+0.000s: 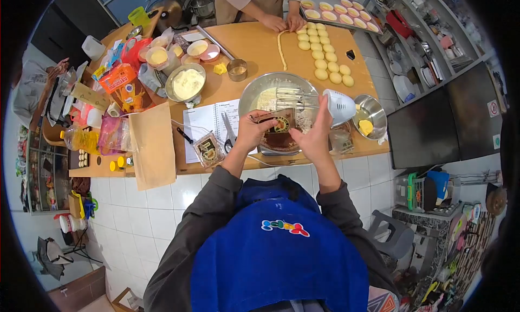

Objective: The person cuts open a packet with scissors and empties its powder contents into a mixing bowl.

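Between my two hands is a small brown packet (283, 134) with a dark label, held in front of a large metal bowl (249, 95). My left hand (257, 130) pinches its left side, and my right hand (314, 136) grips its right side. The bowl holds a pale mixture (266, 99). A white hand mixer (340, 107) lies across the bowl's right rim, its beaters over the mixture. Left of my left hand, scissors (228, 129) rest on an open notebook (214, 117), near another similar packet (208, 149).
A co-worker's hands (287, 24) touch a dough strip (282, 52) across the table (238, 36), beside several dough balls (320, 54). A small bowl (369, 117) with something yellow stands right. Left are a bowl of cream (186, 83), brown paper (153, 147) and an oil bottle (81, 138).
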Available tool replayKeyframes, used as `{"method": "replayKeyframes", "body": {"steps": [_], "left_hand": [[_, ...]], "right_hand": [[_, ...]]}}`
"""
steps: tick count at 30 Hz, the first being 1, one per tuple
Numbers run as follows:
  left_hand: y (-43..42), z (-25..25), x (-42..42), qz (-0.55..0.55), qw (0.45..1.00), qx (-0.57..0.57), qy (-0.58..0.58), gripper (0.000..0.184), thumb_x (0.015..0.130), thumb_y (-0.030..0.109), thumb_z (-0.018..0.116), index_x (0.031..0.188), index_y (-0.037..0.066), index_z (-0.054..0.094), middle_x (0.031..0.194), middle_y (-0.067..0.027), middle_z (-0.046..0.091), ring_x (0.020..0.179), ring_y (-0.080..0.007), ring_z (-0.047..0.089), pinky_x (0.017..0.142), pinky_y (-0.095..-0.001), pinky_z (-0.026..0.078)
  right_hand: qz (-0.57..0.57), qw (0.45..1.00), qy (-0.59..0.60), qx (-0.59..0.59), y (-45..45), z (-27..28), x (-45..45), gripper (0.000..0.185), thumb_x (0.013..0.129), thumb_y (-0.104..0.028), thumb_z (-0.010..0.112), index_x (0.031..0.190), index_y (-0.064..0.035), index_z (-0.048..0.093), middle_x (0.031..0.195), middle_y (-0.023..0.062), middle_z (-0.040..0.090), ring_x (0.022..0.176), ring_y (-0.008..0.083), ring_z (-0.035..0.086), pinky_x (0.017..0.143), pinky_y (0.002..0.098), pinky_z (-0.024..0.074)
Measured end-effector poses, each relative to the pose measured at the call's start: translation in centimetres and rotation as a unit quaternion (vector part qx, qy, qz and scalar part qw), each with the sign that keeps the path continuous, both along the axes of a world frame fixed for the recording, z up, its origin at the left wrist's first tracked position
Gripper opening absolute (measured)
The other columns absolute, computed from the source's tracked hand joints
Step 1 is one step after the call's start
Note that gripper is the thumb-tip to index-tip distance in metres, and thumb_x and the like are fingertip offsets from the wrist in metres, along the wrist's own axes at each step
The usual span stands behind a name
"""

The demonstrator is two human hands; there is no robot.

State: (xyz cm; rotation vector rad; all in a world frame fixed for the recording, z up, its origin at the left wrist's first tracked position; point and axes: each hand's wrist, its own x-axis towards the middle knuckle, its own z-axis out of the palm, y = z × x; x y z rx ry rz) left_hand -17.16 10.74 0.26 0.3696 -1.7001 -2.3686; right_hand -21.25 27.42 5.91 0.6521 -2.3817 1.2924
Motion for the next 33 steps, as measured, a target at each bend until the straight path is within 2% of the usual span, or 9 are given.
{"method": "replayKeyframes", "body": {"steps": [4,6,9,12,17,21,23,26,33], "left_hand": [[-0.1,-0.5,-0.1,0.002,1.000,0.001,0.006,0.024,0.073,-0.001,0.072,0.094,-0.004,0.060,0.086,-0.0090,0.066,0.077,-0.0113,0.061,0.070,-0.0241,0.049],[-0.1,-0.3,-0.2,-0.006,1.000,-0.018,0.005,0.023,0.073,-0.001,0.071,0.093,-0.004,0.060,0.086,-0.0085,0.066,0.077,-0.0110,0.061,0.070,-0.0239,0.049],[-0.1,0.4,-0.3,-0.029,0.994,-0.108,-0.002,0.021,0.072,0.000,0.072,0.090,-0.003,0.062,0.086,-0.0074,0.067,0.076,-0.0101,0.061,0.069,-0.0235,0.049],[0.2,1.8,-0.7,-0.066,0.966,-0.250,-0.022,0.020,0.071,0.002,0.073,0.088,-0.003,0.063,0.086,-0.0070,0.067,0.075,-0.0101,0.061,0.069,-0.0242,0.049],[0.1,4.8,-1.0,-0.093,0.915,-0.393,-0.001,0.038,0.063,0.010,0.079,0.096,-0.001,0.063,0.083,-0.0133,0.066,0.075,-0.0193,0.064,0.069,-0.0285,0.050],[0.0,4.7,-0.5,-0.027,0.928,-0.366,0.061,0.047,0.066,0.007,0.077,0.108,-0.002,0.057,0.097,-0.0114,0.065,0.092,-0.0185,0.062,0.076,-0.0291,0.048],[-0.3,2.6,-0.6,0.013,0.936,-0.338,0.093,0.050,0.068,0.006,0.076,0.113,-0.001,0.055,0.099,-0.0108,0.065,0.096,-0.0175,0.060,0.077,-0.0290,0.048],[-0.1,2.3,0.3,-0.023,0.982,-0.187,-0.002,0.040,0.073,0.004,0.071,0.109,-0.001,0.058,0.094,-0.0084,0.065,0.092,-0.0151,0.061,0.077,-0.0285,0.048],[-0.4,0.3,0.0,-0.039,0.955,-0.293,-0.031,0.013,0.079,0.009,0.066,0.086,-0.001,0.067,0.078,-0.0062,0.066,0.071,-0.0121,0.059,0.066,-0.0267,0.046]], "right_hand": [[0.068,0.980,-0.180,-0.048,1.1,-1.0,-0.4,0.082,0.062,-0.002,0.066,0.135,0.0012,0.030,0.113,0.0156,0.054,0.105,0.0300,0.048,0.097,0.0426,0.0312],[0.064,0.995,-0.051,0.059,1.1,-0.6,-0.4,0.079,0.063,-0.004,0.066,0.134,0.0003,0.032,0.123,0.0182,0.049,0.109,0.0318,0.045,0.096,0.0423,0.0319],[0.075,0.993,0.022,0.089,1.2,0.6,-0.9,0.067,0.068,-0.006,0.065,0.131,-0.0050,0.041,0.122,0.0158,0.050,0.114,0.0301,0.042,0.098,0.0392,0.0321],[0.170,0.976,0.052,0.124,1.2,1.1,-1.7,0.047,0.068,-0.003,0.063,0.114,-0.0039,0.056,0.111,0.0126,0.058,0.103,0.0312,0.049,0.088,0.0398,0.0393],[0.212,0.973,-0.079,0.043,1.0,-0.7,-2.7,0.022,0.075,-0.004,0.062,0.097,-0.0025,0.065,0.088,0.0075,0.066,0.087,0.0252,0.056,0.078,0.0336,0.0434],[0.151,0.926,-0.320,-0.133,2.1,-3.8,-3.4,0.020,0.083,-0.008,0.061,0.100,0.0006,0.065,0.083,0.0038,0.067,0.073,0.0121,0.058,0.068,0.0246,0.0448],[0.145,0.916,-0.329,-0.178,2.4,-3.7,-3.3,0.020,0.084,-0.009,0.061,0.101,0.0024,0.064,0.083,0.0029,0.066,0.072,0.0079,0.056,0.066,0.0214,0.0439],[0.120,0.909,-0.339,-0.213,2.6,-3.7,-3.2,0.021,0.085,-0.009,0.061,0.102,0.0035,0.064,0.084,0.0030,0.066,0.073,0.0065,0.056,0.066,0.0202,0.0439],[0.113,0.908,-0.321,-0.244,2.5,-4.6,-3.3,0.021,0.084,-0.009,0.061,0.101,0.0027,0.064,0.083,0.0018,0.065,0.073,0.0068,0.056,0.067,0.0205,0.0440]]}}
